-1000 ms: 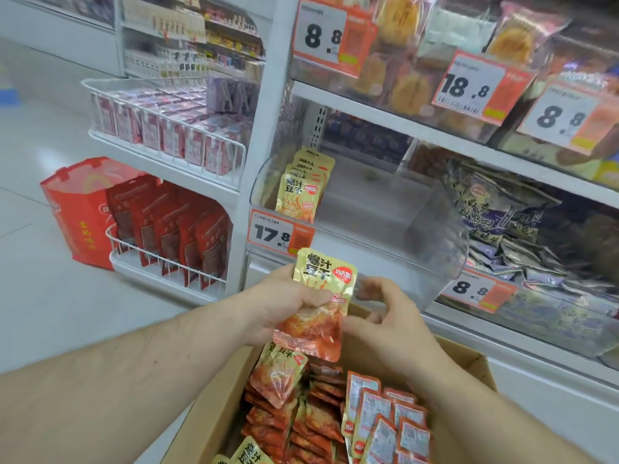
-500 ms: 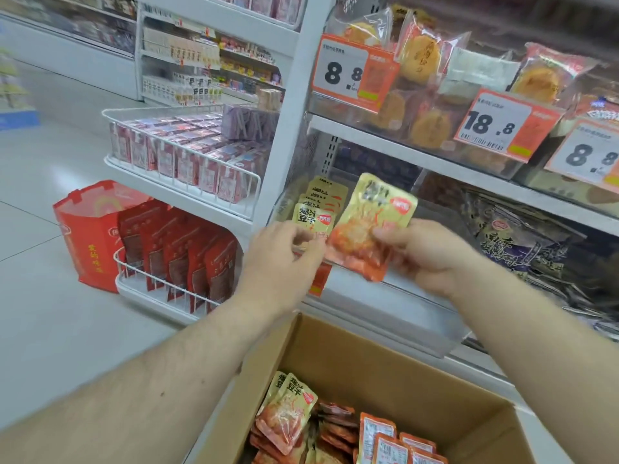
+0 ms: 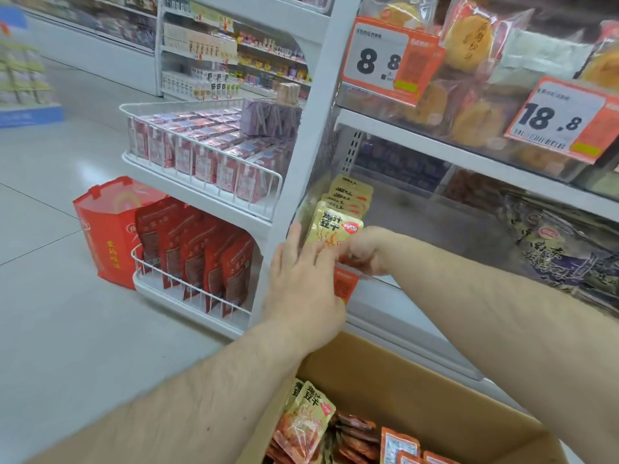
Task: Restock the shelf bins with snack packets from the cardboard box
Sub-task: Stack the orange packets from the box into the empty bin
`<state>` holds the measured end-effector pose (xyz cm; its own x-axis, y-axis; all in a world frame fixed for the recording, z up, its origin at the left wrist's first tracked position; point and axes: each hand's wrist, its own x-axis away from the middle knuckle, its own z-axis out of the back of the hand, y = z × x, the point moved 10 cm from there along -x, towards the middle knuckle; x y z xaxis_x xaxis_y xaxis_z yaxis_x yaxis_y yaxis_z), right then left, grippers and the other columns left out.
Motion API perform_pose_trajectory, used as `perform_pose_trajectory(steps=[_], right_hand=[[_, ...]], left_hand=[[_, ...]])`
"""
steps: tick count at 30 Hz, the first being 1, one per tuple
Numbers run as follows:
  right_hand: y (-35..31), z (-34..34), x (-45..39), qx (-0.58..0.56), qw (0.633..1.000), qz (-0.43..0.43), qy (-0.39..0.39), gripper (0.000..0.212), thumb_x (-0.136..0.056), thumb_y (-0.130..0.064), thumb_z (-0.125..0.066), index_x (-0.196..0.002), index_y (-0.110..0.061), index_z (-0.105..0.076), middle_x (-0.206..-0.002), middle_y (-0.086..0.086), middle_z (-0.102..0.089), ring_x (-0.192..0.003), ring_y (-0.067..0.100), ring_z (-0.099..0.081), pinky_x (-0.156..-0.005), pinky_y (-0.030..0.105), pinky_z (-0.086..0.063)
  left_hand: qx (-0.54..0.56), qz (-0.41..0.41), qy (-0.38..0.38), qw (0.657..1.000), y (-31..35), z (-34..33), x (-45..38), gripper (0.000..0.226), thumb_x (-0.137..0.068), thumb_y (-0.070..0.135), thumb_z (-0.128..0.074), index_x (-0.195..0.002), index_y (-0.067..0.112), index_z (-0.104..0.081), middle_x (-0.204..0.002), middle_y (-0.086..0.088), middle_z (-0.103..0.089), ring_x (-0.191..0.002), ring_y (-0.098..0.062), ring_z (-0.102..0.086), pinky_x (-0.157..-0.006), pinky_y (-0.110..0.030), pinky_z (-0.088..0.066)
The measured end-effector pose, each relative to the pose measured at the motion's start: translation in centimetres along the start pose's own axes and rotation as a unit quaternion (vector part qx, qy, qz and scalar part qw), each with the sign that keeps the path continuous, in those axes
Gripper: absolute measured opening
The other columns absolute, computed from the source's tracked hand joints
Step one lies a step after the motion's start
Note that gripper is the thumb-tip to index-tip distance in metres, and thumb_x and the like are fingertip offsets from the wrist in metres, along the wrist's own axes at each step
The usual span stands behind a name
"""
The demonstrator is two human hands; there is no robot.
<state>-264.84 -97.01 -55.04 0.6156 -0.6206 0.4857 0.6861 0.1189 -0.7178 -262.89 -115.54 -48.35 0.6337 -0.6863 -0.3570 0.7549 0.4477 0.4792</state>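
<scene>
Head view of a shop aisle, with places given relative to the clear shelf bin [image 3: 418, 229] at centre. The right hand [image 3: 366, 251] reaches over the bin's front edge, its fingers curled round the lower part of a yellow snack packet [image 3: 336, 226], which stands upright at the bin's left end. Behind this packet, further into the bin, a short row of matching packets [image 3: 351, 192] stands upright. The left hand [image 3: 301, 279] lies against the outside of the bin's left front corner, its fingers straight and spread, the fingertips touching the front of the held packet; it grips nothing. An orange price tag [image 3: 345, 286] on the bin's front edge shows partly between the two hands.

Below and in front of the bin stands the open cardboard box [image 3: 435, 390], which holds more packets [image 3: 308, 426], yellow-topped and orange, lying loosely on one another. Above the bin, a shelf carries bagged round cakes [image 3: 469, 38] and price cards reading 8.8 [image 3: 382, 58] and 18.8 [image 3: 552, 118]. To the right of the bin lie dark purple packets [image 3: 569, 249]. To the left of the bin, two white wire racks hold red cartons [image 3: 207, 152] above and red pouches [image 3: 197, 252] below; a red bag [image 3: 104, 229] stands on the floor beside the lower rack.
</scene>
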Motion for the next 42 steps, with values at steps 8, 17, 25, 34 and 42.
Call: perform_pose_trajectory(steps=[8,17,25,34,42], right_hand=[[-1.8,4.1,-0.2,0.033,0.969,0.107,0.221,0.033,-0.077,-0.022,-0.082,-0.104,-0.013,-0.065,-0.093,0.007,-0.071,-0.08,0.022,-0.071,-0.066,0.035,-0.062],[-1.3,0.4,-0.9,-0.009,0.996,0.051,0.079,0.037,-0.074,-0.016,-0.087,-0.104,-0.012,-0.066,-0.099,0.006,-0.073,-0.086,0.02,-0.071,-0.064,0.029,-0.057],[-1.4,1.7,-1.3,-0.028,0.986,0.071,0.151,0.029,-0.08,-0.017,-0.08,-0.104,-0.014,-0.063,-0.099,0.005,-0.069,-0.085,0.02,-0.068,-0.081,0.039,-0.06],[-1.4,0.0,-0.9,-0.048,0.995,0.06,0.058,0.027,-0.081,-0.013,-0.08,-0.106,-0.012,-0.068,-0.1,0.006,-0.074,-0.092,0.023,-0.07,-0.082,0.038,-0.059],[-1.6,-0.1,0.6,-0.026,0.997,0.055,0.04,0.031,-0.079,-0.015,-0.083,-0.106,-0.012,-0.069,-0.096,0.005,-0.074,-0.089,0.021,-0.071,-0.082,0.038,-0.059]], left_hand=[[0.015,0.0,0.009,1.0,0.1,-0.3,0.0,0.054,-0.09,0.021,-0.053,-0.141,0.017,-0.037,-0.151,0.002,-0.032,-0.15,-0.024,0.008,-0.123,-0.043,0.0],[0.007,-0.006,0.02,1.0,0.3,-0.3,0.0,0.053,-0.09,0.022,-0.054,-0.14,0.017,-0.037,-0.149,0.001,-0.034,-0.151,-0.026,0.006,-0.123,-0.044,0.005],[0.013,-0.007,0.019,1.0,0.3,-0.5,-0.1,0.058,-0.088,0.02,-0.055,-0.142,0.017,-0.034,-0.149,0.001,-0.033,-0.151,-0.024,0.008,-0.123,-0.042,0.008],[0.015,-0.006,0.021,1.0,0.3,-0.4,-0.1,0.053,-0.089,0.021,-0.057,-0.138,0.018,-0.037,-0.148,0.001,-0.035,-0.151,-0.025,0.004,-0.124,-0.043,0.006],[0.007,0.001,0.006,1.0,0.2,-0.6,-0.1,0.055,-0.09,0.023,-0.056,-0.14,0.019,-0.035,-0.152,0.002,-0.031,-0.151,-0.024,0.006,-0.123,-0.046,0.009]])
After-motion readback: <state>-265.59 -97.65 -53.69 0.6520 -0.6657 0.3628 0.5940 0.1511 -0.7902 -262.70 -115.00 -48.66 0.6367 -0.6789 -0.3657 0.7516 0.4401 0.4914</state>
